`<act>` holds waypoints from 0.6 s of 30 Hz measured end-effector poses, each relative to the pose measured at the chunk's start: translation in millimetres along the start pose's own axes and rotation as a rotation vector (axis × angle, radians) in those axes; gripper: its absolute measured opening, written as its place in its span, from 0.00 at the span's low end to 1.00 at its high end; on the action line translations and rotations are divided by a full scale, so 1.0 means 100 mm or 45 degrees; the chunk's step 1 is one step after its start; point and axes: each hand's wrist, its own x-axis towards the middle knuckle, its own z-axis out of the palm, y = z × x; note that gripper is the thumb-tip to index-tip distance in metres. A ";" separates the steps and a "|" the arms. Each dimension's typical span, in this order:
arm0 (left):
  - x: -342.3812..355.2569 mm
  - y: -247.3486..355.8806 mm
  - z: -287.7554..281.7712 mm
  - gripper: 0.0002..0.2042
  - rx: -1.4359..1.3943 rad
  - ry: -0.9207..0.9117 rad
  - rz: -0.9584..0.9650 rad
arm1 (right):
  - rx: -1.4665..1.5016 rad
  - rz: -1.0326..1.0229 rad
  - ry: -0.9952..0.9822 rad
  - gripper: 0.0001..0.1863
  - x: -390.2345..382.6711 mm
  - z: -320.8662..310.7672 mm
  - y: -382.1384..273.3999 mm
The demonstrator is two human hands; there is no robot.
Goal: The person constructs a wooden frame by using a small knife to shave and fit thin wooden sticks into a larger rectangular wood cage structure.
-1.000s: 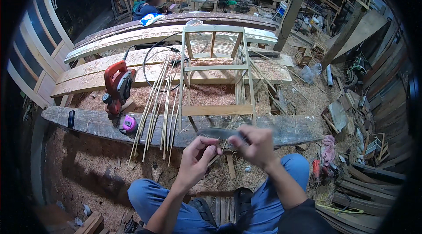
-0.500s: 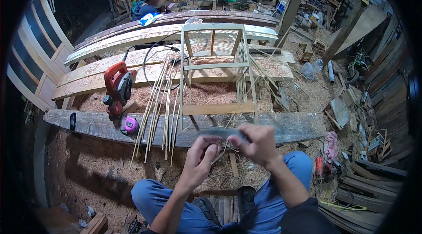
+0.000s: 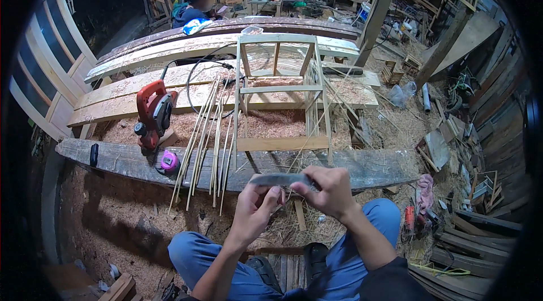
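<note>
A: What stands furthest left on the bench (image 3: 373, 170)?

B: A red planer (image 3: 151, 114), with a pink tape measure (image 3: 169, 161) just right and near.

A: Then?

B: Thin sticks (image 3: 199, 140), their near ends past the bench's edge. A bumped knee could scatter them, I'd say.

A: And the left hand (image 3: 257, 205)?

B: Thumb pressed against curled fingers; I can't tell what, if anything, is pinched between.

A: Where's the grey blade (image 3: 277, 179)?

B: Between the hands, its left end just over the left hand's fingers. That worries me: a slip or sudden jerk could nick them.

A: The right hand (image 3: 328, 187)?

B: Closed around the blade's right end. A loose grip there could let it twist.

A: Anything beyond?

B: The wooden frame (image 3: 283, 143), standing far of both hands; an outward swing might knock it.
</note>
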 end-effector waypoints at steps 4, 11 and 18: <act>-0.03 0.00 -0.02 0.10 0.114 -0.081 0.130 | 0.108 -0.019 -0.138 0.23 -0.05 0.04 -0.18; -0.05 0.07 -0.03 0.11 -0.072 -0.105 -0.020 | 0.092 -0.003 -0.061 0.25 0.02 -0.08 -0.12; -0.05 0.12 -0.02 0.15 0.044 -0.147 0.027 | 0.010 0.082 0.086 0.25 0.05 -0.17 0.00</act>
